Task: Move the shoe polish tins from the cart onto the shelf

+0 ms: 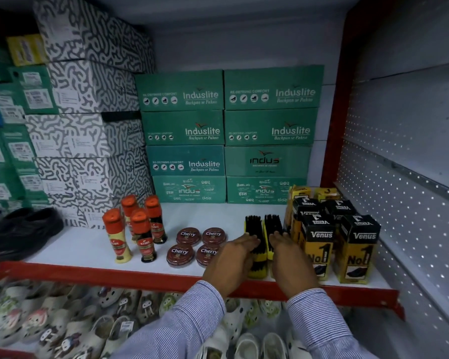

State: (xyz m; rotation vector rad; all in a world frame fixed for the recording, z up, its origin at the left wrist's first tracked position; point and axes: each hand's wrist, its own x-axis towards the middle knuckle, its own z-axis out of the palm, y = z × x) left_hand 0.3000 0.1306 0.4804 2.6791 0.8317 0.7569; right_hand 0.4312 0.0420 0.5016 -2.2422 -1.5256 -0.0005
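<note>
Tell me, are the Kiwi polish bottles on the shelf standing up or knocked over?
Standing upright. All four Kiwi bottles rest on their bases on the white shelf, orange caps on top, left of the Cherry tins.

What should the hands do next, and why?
Probably let go of the brushes. Both the left hand and right hand rest on them, while four Cherry tins already sit on the shelf; no cart shows.
</note>
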